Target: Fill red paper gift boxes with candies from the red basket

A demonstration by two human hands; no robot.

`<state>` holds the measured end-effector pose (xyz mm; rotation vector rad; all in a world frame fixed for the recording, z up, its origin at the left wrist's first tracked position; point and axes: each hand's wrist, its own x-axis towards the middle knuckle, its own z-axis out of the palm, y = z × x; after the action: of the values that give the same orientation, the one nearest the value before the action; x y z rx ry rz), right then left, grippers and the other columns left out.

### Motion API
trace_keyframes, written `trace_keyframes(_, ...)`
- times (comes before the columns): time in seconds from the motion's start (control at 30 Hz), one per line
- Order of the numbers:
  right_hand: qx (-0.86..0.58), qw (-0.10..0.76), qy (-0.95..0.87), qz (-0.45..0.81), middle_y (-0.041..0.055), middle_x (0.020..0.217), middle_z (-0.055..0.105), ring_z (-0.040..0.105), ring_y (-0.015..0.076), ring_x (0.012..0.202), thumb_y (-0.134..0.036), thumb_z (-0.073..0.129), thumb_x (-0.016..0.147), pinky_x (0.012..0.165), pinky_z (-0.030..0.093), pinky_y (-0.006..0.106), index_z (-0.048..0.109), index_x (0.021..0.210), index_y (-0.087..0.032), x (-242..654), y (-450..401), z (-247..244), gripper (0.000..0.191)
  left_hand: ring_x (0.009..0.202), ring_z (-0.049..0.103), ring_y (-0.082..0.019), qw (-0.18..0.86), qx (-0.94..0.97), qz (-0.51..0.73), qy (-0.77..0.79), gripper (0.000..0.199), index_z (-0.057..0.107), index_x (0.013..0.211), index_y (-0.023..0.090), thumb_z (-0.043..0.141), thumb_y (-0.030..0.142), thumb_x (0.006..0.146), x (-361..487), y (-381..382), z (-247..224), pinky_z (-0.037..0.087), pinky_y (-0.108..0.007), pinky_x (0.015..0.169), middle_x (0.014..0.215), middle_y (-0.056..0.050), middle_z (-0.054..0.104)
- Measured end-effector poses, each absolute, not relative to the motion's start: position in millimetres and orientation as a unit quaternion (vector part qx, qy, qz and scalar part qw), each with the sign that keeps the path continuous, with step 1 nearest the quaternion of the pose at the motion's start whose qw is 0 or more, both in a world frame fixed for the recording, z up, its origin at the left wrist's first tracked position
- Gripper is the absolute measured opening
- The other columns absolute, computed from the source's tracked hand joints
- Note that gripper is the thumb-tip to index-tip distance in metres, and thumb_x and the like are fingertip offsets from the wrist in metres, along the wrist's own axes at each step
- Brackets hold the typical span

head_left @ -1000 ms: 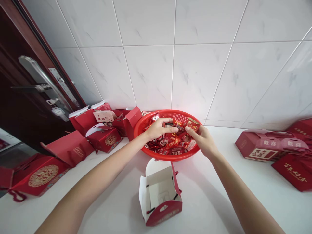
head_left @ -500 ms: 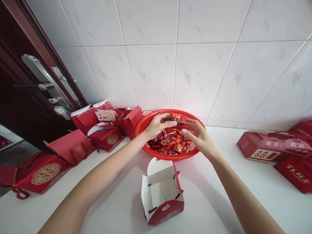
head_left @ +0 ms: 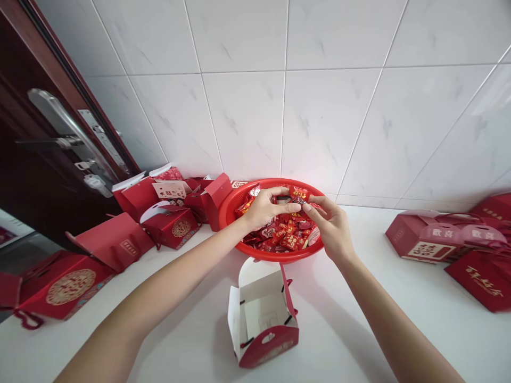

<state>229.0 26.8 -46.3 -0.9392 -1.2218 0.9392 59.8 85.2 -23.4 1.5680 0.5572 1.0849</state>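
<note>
A red oval plastic basket (head_left: 279, 256) holds many small wrapped candies (head_left: 289, 234), mostly red with gold print. Over it, my left hand (head_left: 266, 209) pinches dark and red wrapped candies between thumb and fingers. My right hand (head_left: 331, 226) meets it from the right, its thumb and fingertips closed on a dark wrapped candy (head_left: 298, 201) between the two hands. In front of the basket stands an open red box (head_left: 269, 348) with a white inside, its flaps spread and nothing visible in it but its base.
Several red gift boxes (head_left: 69, 282) stand along the left side of the white table (head_left: 331, 330). More red boxes (head_left: 427, 236) are at the right. A tiled wall (head_left: 243, 122) rises behind the basket, and a dark door with a metal handle (head_left: 75, 133) is at the left.
My right hand has moved left and its fingers have closed in on the candy by my left hand. My left hand has shifted slightly right. The view has shifted slightly.
</note>
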Motion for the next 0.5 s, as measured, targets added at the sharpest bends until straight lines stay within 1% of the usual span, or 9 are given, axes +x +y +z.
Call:
trace_keyframes(0.1,-0.407,0.630,-0.520,0.408,0.0074,0.118,0.071,0.068,0.0275,0.106,-0.055,0.079,0.079,0.089,0.057,0.043,0.069,0.101,-0.025,229.9,27.0,-45.7,0.039,0.108,0.070,-0.027,0.576,0.645,0.458,0.209,0.036,0.080,0.101,0.018,0.089,0.033,0.069,62.9,84.5,-22.9,0.052,-0.040,0.096,0.109,-0.008,0.078)
trace_keyframes(0.2,-0.384,0.640,-0.523,0.412,0.0066,0.117,0.070,0.065,0.0271,0.110,-0.053,0.080,0.078,0.089,0.057,0.042,0.067,0.101,-0.025,230.2,28.0,-45.2,0.038,0.106,0.071,-0.026,0.590,0.641,0.448,0.203,0.032,0.081,0.100,0.020,0.087,0.035,0.072,63.5,85.8,-20.8,0.052,-0.039,0.096,0.109,-0.007,0.079)
trace_keyframes(0.3,-0.364,0.647,-0.519,0.425,0.0058,0.116,0.070,0.064,0.0270,0.111,-0.050,0.085,0.073,0.085,0.059,0.041,0.066,0.100,-0.027,230.5,28.9,-45.6,0.041,0.099,0.072,-0.025,0.569,0.659,0.444,0.213,0.029,0.082,0.096,0.019,0.087,0.035,0.072,65.3,85.4,-16.8,0.054,-0.039,0.093,0.103,-0.006,0.080)
trace_keyframes(0.37,-0.371,0.651,-0.504,0.429,0.0053,0.113,0.071,0.066,0.0267,0.107,-0.049,0.086,0.072,0.080,0.059,0.039,0.066,0.099,-0.027,231.2,29.4,-46.8,0.041,0.096,0.072,-0.025,0.545,0.675,0.445,0.224,0.029,0.082,0.094,0.019,0.087,0.037,0.073,68.0,84.0,-14.6,0.054,-0.038,0.091,0.098,-0.006,0.080)
trace_keyframes(0.43,-0.386,0.656,-0.492,0.422,0.0050,0.110,0.071,0.067,0.0262,0.101,-0.049,0.085,0.073,0.073,0.060,0.038,0.065,0.096,-0.027,232.1,29.7,-48.2,0.039,0.096,0.072,-0.025,0.516,0.694,0.445,0.235,0.029,0.083,0.093,0.018,0.085,0.040,0.074,71.3,83.1,-14.1,0.055,-0.038,0.090,0.095,-0.006,0.080)
trace_keyframes(0.5,-0.398,0.660,-0.488,0.410,0.0049,0.108,0.071,0.067,0.0254,0.097,-0.050,0.084,0.073,0.070,0.060,0.037,0.064,0.094,-0.026,233.0,30.2,-49.4,0.038,0.098,0.071,-0.026,0.484,0.709,0.451,0.244,0.030,0.083,0.091,0.018,0.084,0.042,0.074,74.4,83.8,-15.6,0.054,-0.039,0.092,0.096,-0.007,0.080)
